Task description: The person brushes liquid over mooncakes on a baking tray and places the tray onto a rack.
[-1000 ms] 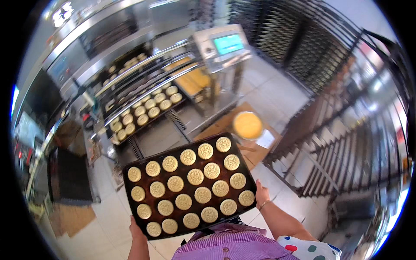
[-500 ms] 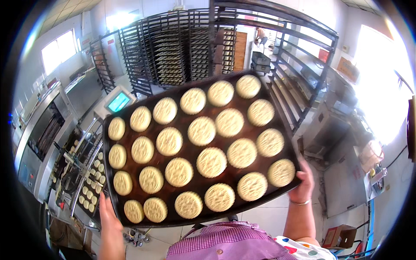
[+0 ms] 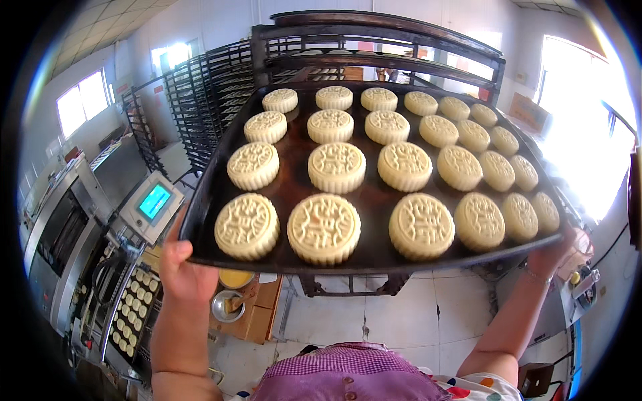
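A wide dark baking tray is held up in front of me between my two hands. Rows of pale, round mooncakes with fluted sides and patterned tops stand on it. At the tray's near left corner, my left hand is closed on the edge, its thumb along the side and most fingers hidden underneath. My right hand grips the near right corner, its fingers mostly hidden by the tray. Just beyond the far edge stands a dark metal rack, with another tray at its top.
To the left, a machine panel with a lit screen stands above a tray of smaller pale pieces. A metal bowl sits on a low brown surface below my tray. More tray racks line the back left. A cardboard box lies lower right.
The tray has risen and levelled out from a sideways tilt, and now reaches the rack's front. The rack appears nearer and more square to me. Both hands keep hold of the tray.
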`<state>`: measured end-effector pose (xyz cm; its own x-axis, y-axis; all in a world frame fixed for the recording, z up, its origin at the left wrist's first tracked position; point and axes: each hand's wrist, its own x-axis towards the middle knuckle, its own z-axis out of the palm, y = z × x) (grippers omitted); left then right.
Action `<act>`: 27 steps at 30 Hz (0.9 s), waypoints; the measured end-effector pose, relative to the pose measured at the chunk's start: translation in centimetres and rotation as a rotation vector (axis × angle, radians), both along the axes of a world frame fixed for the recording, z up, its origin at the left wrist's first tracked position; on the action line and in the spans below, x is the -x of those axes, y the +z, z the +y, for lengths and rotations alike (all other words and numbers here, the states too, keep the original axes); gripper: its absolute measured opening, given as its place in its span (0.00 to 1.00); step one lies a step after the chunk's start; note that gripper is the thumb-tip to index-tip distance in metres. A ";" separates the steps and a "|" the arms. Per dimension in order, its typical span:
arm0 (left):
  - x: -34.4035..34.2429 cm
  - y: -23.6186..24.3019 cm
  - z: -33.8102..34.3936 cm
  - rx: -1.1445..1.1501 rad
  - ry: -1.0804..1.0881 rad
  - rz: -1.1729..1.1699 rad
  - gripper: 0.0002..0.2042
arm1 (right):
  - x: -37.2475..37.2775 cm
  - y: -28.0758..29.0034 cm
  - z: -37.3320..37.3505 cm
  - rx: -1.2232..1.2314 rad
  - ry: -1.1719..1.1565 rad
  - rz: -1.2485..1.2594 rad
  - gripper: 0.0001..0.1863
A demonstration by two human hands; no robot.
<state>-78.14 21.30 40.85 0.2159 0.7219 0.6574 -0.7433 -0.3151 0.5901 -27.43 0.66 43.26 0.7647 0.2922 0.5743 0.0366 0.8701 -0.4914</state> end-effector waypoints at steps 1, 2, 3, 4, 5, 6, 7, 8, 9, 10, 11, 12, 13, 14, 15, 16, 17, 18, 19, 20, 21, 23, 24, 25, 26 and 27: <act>0.5 0.2 0.9 0.045 -0.013 -0.003 0.34 | -0.5 0.4 1.1 0.010 0.040 0.000 0.22; -0.2 0.9 3.4 0.074 -0.026 -0.011 0.31 | -1.7 1.5 2.8 0.013 0.072 -0.010 0.21; -1.8 2.2 5.4 0.110 -0.022 -0.020 0.29 | -3.3 2.5 4.7 0.024 0.090 -0.030 0.20; -3.1 3.3 7.7 0.152 -0.016 -0.024 0.27 | -4.5 3.1 7.2 0.040 0.132 -0.027 0.19; -6.2 5.5 10.6 0.137 -0.027 0.004 0.24 | -8.0 5.0 9.6 0.078 0.124 -0.090 0.19; -9.2 6.9 14.4 0.193 0.008 -0.035 0.23 | -10.5 6.4 12.1 0.113 0.091 -0.094 0.19; -12.7 8.2 18.0 0.195 0.048 -0.009 0.23 | -13.5 7.5 15.0 0.160 0.031 -0.079 0.20; -14.8 9.4 21.1 0.192 0.074 -0.001 0.22 | -14.9 9.5 17.0 0.214 -0.063 -0.076 0.20; -16.6 10.2 24.8 0.268 0.225 0.035 0.22 | -16.5 11.5 19.0 0.274 -0.156 -0.093 0.21; -17.2 10.4 27.8 0.345 0.445 0.120 0.21 | -18.7 9.8 24.0 0.336 -0.171 -0.094 0.21; -18.1 11.0 29.6 0.336 0.589 0.204 0.19 | -18.8 10.0 26.7 0.438 -0.224 -0.219 0.23; -18.9 11.5 31.4 0.306 0.671 0.255 0.18 | -18.8 10.4 29.2 0.523 -0.288 -0.347 0.26; -21.9 13.8 33.6 0.261 0.733 0.264 0.18 | -23.7 13.2 32.8 0.357 -0.255 -0.343 0.30; -23.2 13.9 35.4 0.228 0.797 0.305 0.17 | -26.6 13.3 35.0 0.388 -0.266 -0.328 0.35; -23.5 13.8 37.6 0.226 0.793 0.304 0.17 | -27.2 13.6 37.1 0.479 -0.186 -0.214 0.27; -23.1 13.6 39.7 0.220 0.803 0.305 0.17 | -27.3 13.5 39.2 0.565 -0.091 -0.098 0.20; -23.8 13.5 40.7 0.221 0.790 0.299 0.17 | -28.2 13.2 40.8 0.482 -0.142 -0.124 0.20; -24.4 13.5 41.3 0.215 0.827 0.288 0.18 | -29.1 12.9 41.9 0.398 -0.193 -0.151 0.20; -25.0 13.3 41.4 0.217 0.871 0.283 0.18 | -28.1 12.8 42.4 0.355 -0.256 -0.062 0.20; -25.4 13.0 41.5 0.218 0.916 0.278 0.18 | -28.4 12.7 42.5 0.349 -0.293 -0.070 0.20; -25.6 12.7 41.7 0.202 0.922 0.290 0.22 | -28.6 12.5 42.7 0.343 -0.329 -0.079 0.20; -25.8 12.9 41.7 0.198 0.965 0.334 0.22 | -28.0 12.5 42.6 0.315 -0.347 -0.060 0.19; -25.9 13.0 41.5 0.198 0.989 0.356 0.23 | -28.9 12.2 43.2 0.283 -0.356 -0.079 0.19; -25.9 13.2 41.0 0.190 0.959 0.345 0.23 | -29.1 12.0 43.3 0.312 -0.377 -0.071 0.19; -25.5 13.2 40.9 0.155 0.958 0.366 0.23 | -28.8 12.1 43.6 0.339 -0.390 -0.070 0.19; -25.3 13.3 40.7 0.172 0.941 0.374 0.24 | -29.3 11.9 44.0 0.319 -0.338 -0.095 0.19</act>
